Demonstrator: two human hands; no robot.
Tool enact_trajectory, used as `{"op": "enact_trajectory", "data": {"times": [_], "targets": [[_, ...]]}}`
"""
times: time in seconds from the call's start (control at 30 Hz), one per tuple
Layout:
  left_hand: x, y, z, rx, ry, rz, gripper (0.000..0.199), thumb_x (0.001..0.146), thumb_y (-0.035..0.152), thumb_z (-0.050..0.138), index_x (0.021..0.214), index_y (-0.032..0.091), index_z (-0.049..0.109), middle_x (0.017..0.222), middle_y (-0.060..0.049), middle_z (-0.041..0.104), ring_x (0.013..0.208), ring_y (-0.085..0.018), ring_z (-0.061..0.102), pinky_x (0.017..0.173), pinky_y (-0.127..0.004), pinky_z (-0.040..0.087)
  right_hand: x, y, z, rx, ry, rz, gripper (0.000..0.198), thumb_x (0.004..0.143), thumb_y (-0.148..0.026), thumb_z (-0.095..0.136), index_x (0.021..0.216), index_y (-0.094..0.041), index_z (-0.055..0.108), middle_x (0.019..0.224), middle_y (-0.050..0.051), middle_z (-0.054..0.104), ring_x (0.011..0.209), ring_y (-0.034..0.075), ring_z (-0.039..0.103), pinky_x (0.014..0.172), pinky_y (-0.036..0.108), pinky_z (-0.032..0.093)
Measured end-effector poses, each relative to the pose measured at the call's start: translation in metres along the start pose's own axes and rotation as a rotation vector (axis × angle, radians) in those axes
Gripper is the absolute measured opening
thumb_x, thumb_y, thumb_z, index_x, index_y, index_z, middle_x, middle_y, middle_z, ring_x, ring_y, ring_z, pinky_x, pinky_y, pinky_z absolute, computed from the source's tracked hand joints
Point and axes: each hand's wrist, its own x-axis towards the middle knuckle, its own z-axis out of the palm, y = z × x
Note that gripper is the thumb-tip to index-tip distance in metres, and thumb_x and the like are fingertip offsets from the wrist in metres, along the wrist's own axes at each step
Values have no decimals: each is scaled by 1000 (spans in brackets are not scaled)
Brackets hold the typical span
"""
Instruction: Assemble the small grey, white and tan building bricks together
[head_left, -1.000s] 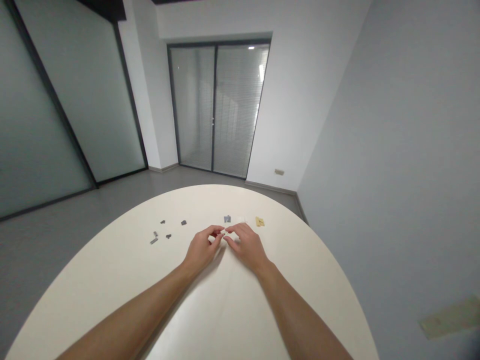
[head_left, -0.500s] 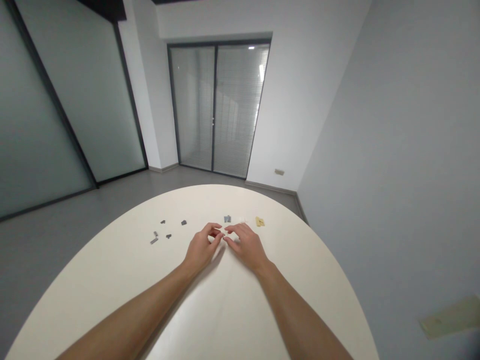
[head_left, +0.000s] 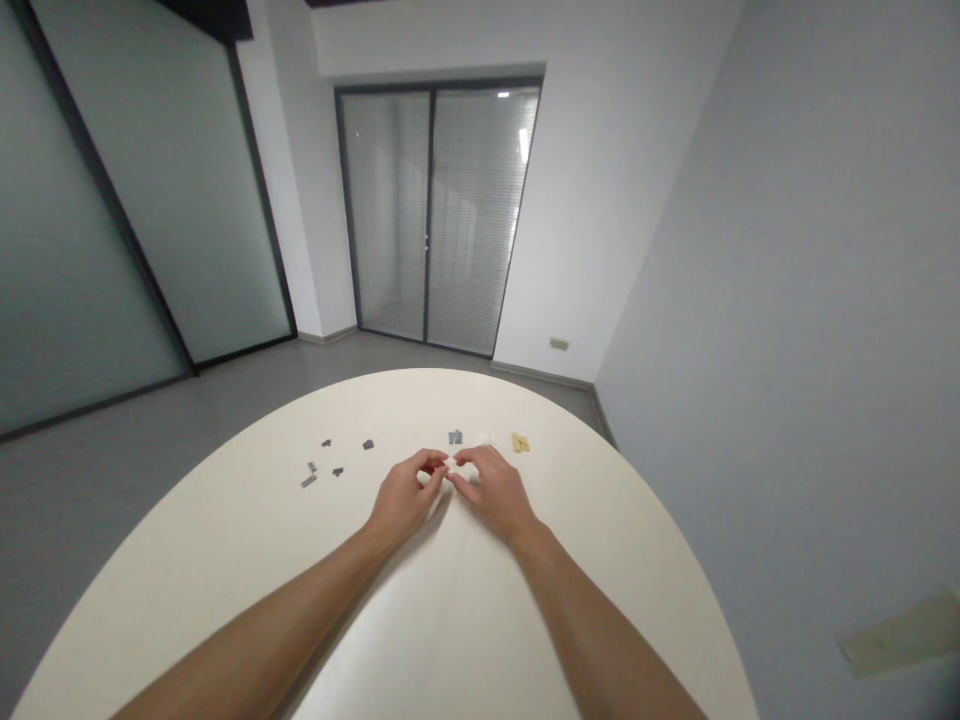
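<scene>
Over the middle of the table, my left hand [head_left: 409, 492] and my right hand [head_left: 495, 490] meet at the fingertips. Between them they pinch a small white piece [head_left: 451, 464], too small to make out its exact kind. Just beyond the fingers lies a small blue-grey piece [head_left: 455, 438]. Some whitish pieces [head_left: 486, 439] rest behind my right hand, hard to tell from the tabletop. Farther right is a flat yellow piece [head_left: 520, 443].
The round white table [head_left: 225, 590] carries several small dark pieces on the left: one dark piece [head_left: 368, 445], another [head_left: 337, 472], a third [head_left: 326, 443]. Grey bar-shaped pieces [head_left: 308, 481] lie at far left. Beyond the table stand glass doors [head_left: 427, 220] and walls.
My fingertips have closed slightly around the small white piece, which shows more clearly between them. The loose pieces on the table stay where they were.
</scene>
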Motion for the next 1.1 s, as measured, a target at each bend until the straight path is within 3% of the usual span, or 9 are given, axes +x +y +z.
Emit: {"op": "enact_trajectory", "data": {"times": [0.47, 1.1], "targets": [[1, 0, -1, -15, 10, -24, 28, 92, 35, 51, 107, 22, 71, 109, -6, 74, 97, -21, 67, 74, -30, 53, 0, 0, 0, -8, -18, 19, 15, 91, -34, 67, 100, -23, 64, 97, 4, 71, 97, 22, 64, 83, 35, 50], [1, 1, -2, 3, 2, -31, 25, 92, 37, 50, 101, 22, 69, 100, -4, 73, 92, -20, 66, 74, -30, 50, -1, -1, -1, -18, -26, 26, 16, 91, -35, 66, 101, -23, 64, 97, 4, 71, 98, 23, 63, 83, 35, 49]]}}
